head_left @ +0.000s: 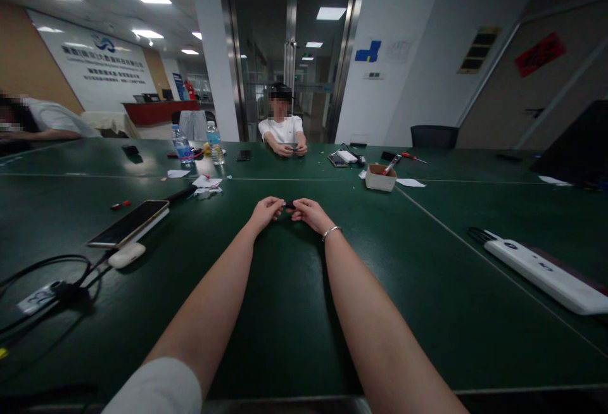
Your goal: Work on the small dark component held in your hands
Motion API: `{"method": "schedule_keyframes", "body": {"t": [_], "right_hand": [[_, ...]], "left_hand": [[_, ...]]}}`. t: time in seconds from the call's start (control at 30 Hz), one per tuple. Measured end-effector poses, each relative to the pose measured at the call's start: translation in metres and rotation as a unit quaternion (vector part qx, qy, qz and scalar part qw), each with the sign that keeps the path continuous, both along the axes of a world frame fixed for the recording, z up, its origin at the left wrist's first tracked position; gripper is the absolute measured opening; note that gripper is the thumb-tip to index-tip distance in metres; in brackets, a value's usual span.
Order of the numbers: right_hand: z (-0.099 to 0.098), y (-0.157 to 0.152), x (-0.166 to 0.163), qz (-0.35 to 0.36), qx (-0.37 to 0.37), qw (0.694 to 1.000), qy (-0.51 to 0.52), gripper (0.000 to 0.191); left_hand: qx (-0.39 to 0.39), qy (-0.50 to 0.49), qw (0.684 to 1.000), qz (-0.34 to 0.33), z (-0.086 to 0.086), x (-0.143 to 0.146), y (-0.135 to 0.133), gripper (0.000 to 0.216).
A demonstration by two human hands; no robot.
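Both my arms reach out over the dark green table (294, 313). My left hand (265, 211) and my right hand (308, 213) meet near the table's middle, fingers curled. Between their fingertips they pinch a small dark object (289, 204), too small to name. A thin bracelet (331, 232) circles my right wrist.
A phone (129, 223) lies at left on a white slab, with a white case (126, 254) and black cables (57, 287) nearby. A white power strip (546, 273) lies at right. Farther off stand two water bottles (182, 144), a small cardboard box (380, 177) with a screwdriver, and a seated person (283, 130) handling something.
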State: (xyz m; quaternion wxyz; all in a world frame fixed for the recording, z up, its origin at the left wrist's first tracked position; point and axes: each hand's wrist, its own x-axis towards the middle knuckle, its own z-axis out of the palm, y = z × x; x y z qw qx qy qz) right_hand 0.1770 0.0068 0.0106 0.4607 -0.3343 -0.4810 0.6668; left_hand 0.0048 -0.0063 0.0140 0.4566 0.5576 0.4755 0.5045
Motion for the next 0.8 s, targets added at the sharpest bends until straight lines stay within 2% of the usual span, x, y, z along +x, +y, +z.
{"method": "schedule_keyframes", "body": {"t": [0.17,0.3,0.8], "right_hand": [[0.0011,-0.0007,-0.0007,0.001,-0.001,1.000,-0.006,0.008],[0.0006,-0.0004,-0.0009,-0.001,-0.001,1.000,-0.008,0.008],[0.0000,0.0005,-0.0010,-0.002,0.001,1.000,-0.013,0.008]], "left_hand": [[0.026,0.000,1.000,0.005,0.0020,0.0018,-0.0029,0.030],[0.000,0.011,1.000,0.018,0.0026,0.0039,-0.0028,0.027],[0.001,0.046,0.999,0.010,-0.0003,0.0041,0.0006,0.031]]}}
